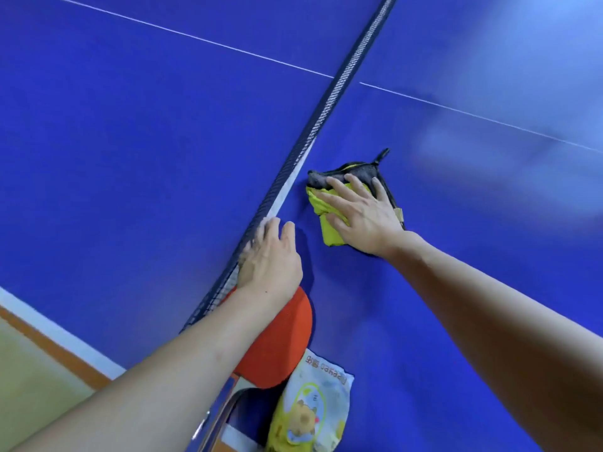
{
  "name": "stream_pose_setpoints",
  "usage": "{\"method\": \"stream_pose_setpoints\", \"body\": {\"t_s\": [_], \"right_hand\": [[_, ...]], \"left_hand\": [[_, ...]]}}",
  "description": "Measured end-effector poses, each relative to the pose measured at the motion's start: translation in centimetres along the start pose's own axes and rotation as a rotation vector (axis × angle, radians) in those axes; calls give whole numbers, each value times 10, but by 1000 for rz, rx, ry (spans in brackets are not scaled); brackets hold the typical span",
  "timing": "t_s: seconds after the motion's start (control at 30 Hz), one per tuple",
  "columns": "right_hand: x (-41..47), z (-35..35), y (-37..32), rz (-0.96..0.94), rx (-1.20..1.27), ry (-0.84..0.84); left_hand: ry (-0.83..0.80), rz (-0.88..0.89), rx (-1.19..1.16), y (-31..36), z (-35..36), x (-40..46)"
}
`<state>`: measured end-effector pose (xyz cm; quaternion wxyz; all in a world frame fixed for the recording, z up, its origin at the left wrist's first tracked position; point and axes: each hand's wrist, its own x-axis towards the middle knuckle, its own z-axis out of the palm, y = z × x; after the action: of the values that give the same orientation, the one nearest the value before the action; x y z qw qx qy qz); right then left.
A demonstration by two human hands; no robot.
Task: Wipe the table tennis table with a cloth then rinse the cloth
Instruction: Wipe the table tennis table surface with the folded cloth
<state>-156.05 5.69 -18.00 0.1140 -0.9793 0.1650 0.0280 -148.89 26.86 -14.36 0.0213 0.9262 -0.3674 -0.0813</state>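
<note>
Right hand (pixel 362 216): lying flat, fingers spread wide, palm pressing down on the cloth (pixel 329 220); nothing is being gripped, only pinned. Cloth: yellow and grey, folded, lying under that palm on the blue table (pixel 456 256), its grey edge poking out beyond the fingertips. Left hand (pixel 270 259): open, fingers loosely extended, resting against the net (pixel 326 125) just left of the cloth hand; whether it is pinching the mesh cannot be told. Red paddle (pixel 277 347): lying under the left wrist, nearer the person. Printed packet (pixel 313 415): lying just beside the paddle, nearer still. White line (pixel 473 114): running across the table well beyond the cloth hand.
</note>
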Motion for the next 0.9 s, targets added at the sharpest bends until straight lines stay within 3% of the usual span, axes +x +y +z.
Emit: {"method": "stream_pose_setpoints", "body": {"t_s": [0.27,0.63,0.77,0.9], "right_hand": [[-96,-6,72,89,60,71],[-333,-26,269,536,87,134],[-394,-26,290,665,97,170],[-414,-20,271,756,99,173]], "left_hand": [[21,157,101,85,10,-33],[4,422,14,330,49,-104],[-17,496,-24,391,59,-126],[-14,526,-21,407,64,-134]]}}
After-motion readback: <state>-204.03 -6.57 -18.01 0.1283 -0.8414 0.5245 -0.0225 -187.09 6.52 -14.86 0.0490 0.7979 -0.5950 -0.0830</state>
